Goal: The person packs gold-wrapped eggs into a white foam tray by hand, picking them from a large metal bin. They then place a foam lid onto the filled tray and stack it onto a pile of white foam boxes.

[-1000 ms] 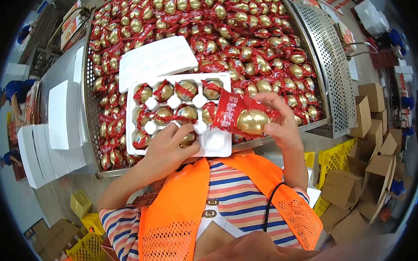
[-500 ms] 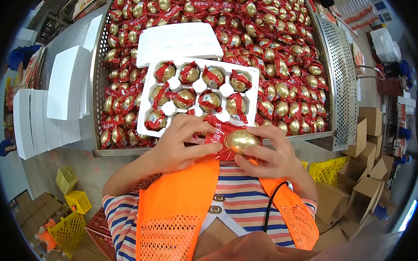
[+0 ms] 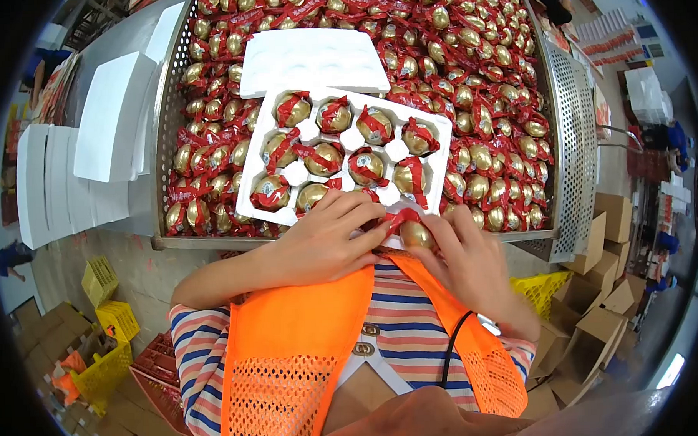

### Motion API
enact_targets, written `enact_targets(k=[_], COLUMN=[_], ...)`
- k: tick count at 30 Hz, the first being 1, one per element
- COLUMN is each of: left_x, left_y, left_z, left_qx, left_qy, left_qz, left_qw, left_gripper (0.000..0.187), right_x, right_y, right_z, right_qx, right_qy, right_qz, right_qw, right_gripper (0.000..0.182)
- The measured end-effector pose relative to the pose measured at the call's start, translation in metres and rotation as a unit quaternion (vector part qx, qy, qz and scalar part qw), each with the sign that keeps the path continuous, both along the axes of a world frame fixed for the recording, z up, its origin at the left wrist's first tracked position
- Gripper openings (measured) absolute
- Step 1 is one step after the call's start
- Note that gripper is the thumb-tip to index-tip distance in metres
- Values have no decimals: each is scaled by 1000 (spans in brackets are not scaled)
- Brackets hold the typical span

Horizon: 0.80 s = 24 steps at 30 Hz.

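Pinching gold ball (image 3: 416,235) in right fingers (image 3: 447,239), left fingers (image 3: 358,218) gripping its red wrapper (image 3: 400,218)

Before me, the tray (image 3: 308,129) lies slightly askew at the near side of the bin (image 3: 204,242). Wrapped balls (image 3: 334,118) sit in every compartment of its far and middle rows; its near row is partly hidden from me. Behind the tray, the lid (image 3: 313,62) rests on the loose balls (image 3: 480,153) that spread through the bin. Left of the bin, boxes (image 3: 52,182) stand side by side on the metal surface (image 3: 137,206). To my right, a perforated ledge (image 3: 573,133) flanks the bin, and cartons (image 3: 584,348) lie beyond a crate (image 3: 541,288).
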<state>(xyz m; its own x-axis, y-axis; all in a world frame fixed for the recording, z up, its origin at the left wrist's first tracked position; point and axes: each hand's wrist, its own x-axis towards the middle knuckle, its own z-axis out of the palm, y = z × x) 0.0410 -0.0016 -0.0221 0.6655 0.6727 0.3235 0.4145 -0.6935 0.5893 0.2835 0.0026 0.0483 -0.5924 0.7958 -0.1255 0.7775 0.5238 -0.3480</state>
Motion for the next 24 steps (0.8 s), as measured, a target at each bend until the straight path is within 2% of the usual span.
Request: enact_targets(k=[6,11,13,17,20,22,24], left_x=[-10,-40,-55,-74,-86,-95,-105], left_y=[4,4,4,0,0,-1,-3], left_z=[5,17,21,27,25,21,11], left_qx=[4,-18,-31,-28,-8,21,-7], left_qy=[-21,-31,-39,-21,4,21,-25], left_qz=[32,85,118,190,240,290,370], left_qw=[999,996,992,981,971,957,929], left_gripper=[38,35,35,35,37,38,39], right_x=[-28,-25,-25,-31,-33,-31,-31], right_y=[24,43,44,31,34,40,47], right_z=[-29,-4,-6,-25,-31,-22,-9], right_qx=[11,-55,-53,50,50,32,15], right_qy=[-69,-61,-74,-78,-112,-96,-81], right_qz=[96,117,116,165,182,183,189], right_qw=[993,990,989,982,976,978,979], right_gripper=[26,21,22,22,23,24,24])
